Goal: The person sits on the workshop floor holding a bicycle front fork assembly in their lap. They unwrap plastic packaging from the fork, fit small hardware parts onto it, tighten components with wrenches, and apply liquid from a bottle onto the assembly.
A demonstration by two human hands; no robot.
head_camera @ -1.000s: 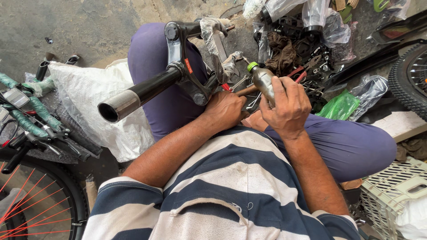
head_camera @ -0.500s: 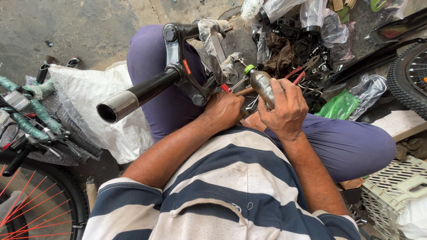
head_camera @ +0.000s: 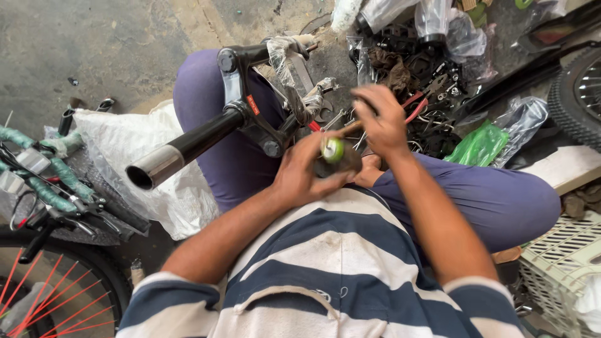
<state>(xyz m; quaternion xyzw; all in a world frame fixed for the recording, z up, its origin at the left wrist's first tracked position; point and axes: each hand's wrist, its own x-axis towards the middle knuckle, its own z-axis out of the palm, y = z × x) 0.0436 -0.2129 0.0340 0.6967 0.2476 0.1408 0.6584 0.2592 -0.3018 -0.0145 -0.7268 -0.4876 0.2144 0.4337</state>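
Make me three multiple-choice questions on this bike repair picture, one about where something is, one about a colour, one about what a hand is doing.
1. Where does the black fork lie?
A. Across the person's lap
B. In the plastic crate
C. On the tyre at right

2. What colour is the cap of the bottle?
A. Red
B. Green
C. White

3. What is the left hand doing?
A. Resting open on the floor
B. Gripping the bottle
C. Holding the wheel spokes

Answers:
1. A, the fork rests over the purple trousers.
2. B, the round cap facing the camera is green.
3. B, its fingers wrap the bottle, while the right hand is blurred above it.
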